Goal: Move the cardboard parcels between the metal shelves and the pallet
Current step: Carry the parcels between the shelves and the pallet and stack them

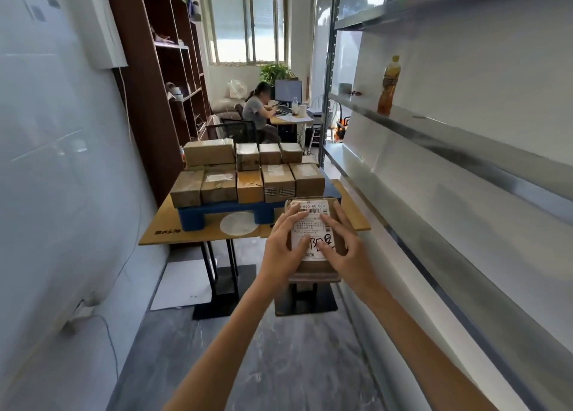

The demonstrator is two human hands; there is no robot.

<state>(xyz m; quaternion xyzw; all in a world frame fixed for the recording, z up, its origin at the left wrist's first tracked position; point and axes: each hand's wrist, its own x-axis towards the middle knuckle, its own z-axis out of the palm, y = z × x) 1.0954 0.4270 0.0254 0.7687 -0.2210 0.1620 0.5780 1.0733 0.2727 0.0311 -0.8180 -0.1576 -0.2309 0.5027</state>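
I hold one cardboard parcel (313,266) with a white shipping label in front of me, above the floor. My left hand (283,246) grips its left side, fingers curled over the label. From the other side my right hand (339,246) grips it, fingers lying over the label. Ahead, several taped cardboard parcels (248,175) sit stacked on a blue pallet (223,214), which rests on a wooden table (186,234). The metal shelves (449,144) run along my right side, their near boards bare of parcels.
An orange drink bottle (388,86) stands on a shelf board at right. A dark wooden bookcase (161,79) lines the left wall. A seated person (255,113) works at a desk by the window. A white sheet (183,286) lies on the grey floor.
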